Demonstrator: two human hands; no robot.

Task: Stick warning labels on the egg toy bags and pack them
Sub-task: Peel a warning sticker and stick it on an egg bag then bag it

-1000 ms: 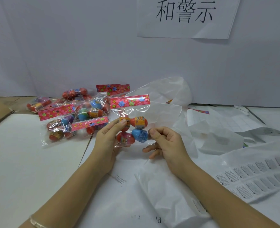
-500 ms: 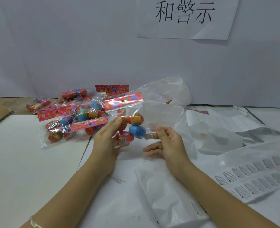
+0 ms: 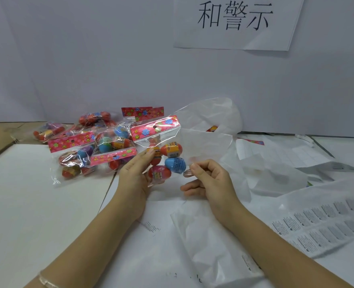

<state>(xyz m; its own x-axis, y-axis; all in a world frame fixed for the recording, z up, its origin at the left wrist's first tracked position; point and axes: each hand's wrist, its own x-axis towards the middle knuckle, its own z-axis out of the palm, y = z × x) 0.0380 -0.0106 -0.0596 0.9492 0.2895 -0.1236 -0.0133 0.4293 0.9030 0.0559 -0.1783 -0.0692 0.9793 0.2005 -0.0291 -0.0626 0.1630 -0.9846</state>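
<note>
Bag [image 3: 157, 132] is held up off the table [image 3: 36, 204], mid-scene, just right of the pile [image 3: 107, 142] of other bags. Left hand [image 3: 136, 177] has its fingers nearly straight, laid against the eggs [image 3: 172, 150] on the bag's left side (thumb's hidden, so can't say if it's clamping). Right hand [image 3: 209, 179] is curled up, pinching the clear film at the bag's right edge between thumb and forefinger. Can't tell if there's a label in that pinch. My take: pull the film taut between both hands so you get a flat patch clear of the eggs, stick the label there and rub from one edge outward, or it'll wrinkle. Label sheet [image 3: 328, 221] sits near right.
</note>
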